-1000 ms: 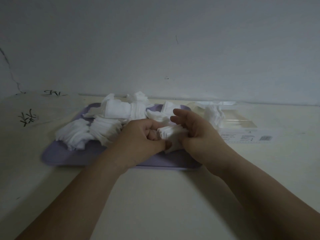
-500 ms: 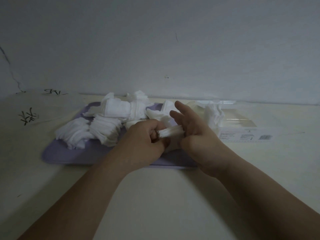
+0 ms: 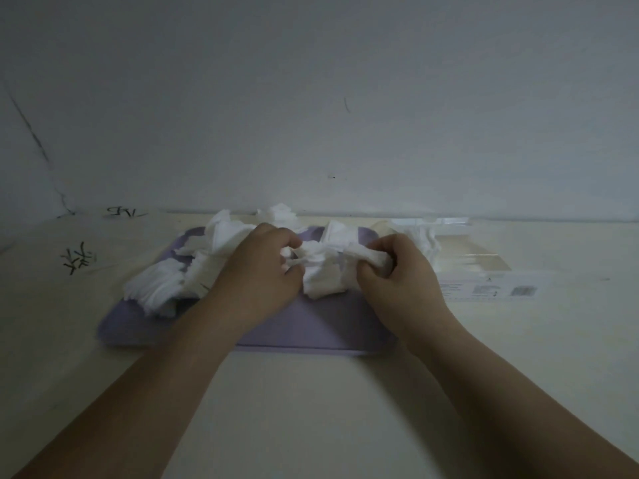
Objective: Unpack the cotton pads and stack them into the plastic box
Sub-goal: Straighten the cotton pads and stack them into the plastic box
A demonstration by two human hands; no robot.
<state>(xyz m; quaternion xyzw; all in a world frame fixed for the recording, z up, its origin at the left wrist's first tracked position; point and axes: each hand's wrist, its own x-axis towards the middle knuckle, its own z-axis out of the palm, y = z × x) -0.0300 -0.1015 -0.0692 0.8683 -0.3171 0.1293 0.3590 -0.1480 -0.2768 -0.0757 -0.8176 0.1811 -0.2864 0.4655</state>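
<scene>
Left hand [image 3: 256, 271] and right hand [image 3: 397, 281] are both out over the middle of the purple tray [image 3: 311, 335], each on one end of the same clump of cotton pads [image 3: 323, 276]. The left one has its fingers curled in and is pinching the left side of the clump. The right one is wrapped round a scrunched wad at the right end, with the thumb tucked underneath, so both are closed on pads.

The rest of the pads are all over the far half of the tray. There's a fanned-out heap on the left, a few bunches along the far edge, and more just behind the hands.

The clear plastic box [image 3: 479, 267] sits on the table [image 3: 311, 416] just right of the tray, lying longways with a printed label [image 3: 491, 291] on its near side. A small stack of pads stands at its left end, right behind the right hand's knuckles.

Other stuff: black scribbles [image 3: 77, 260] on the table off to the far left, and a plain wall [image 3: 311, 115] behind everything. It's pretty dim, so fine detail is hard to make out.
</scene>
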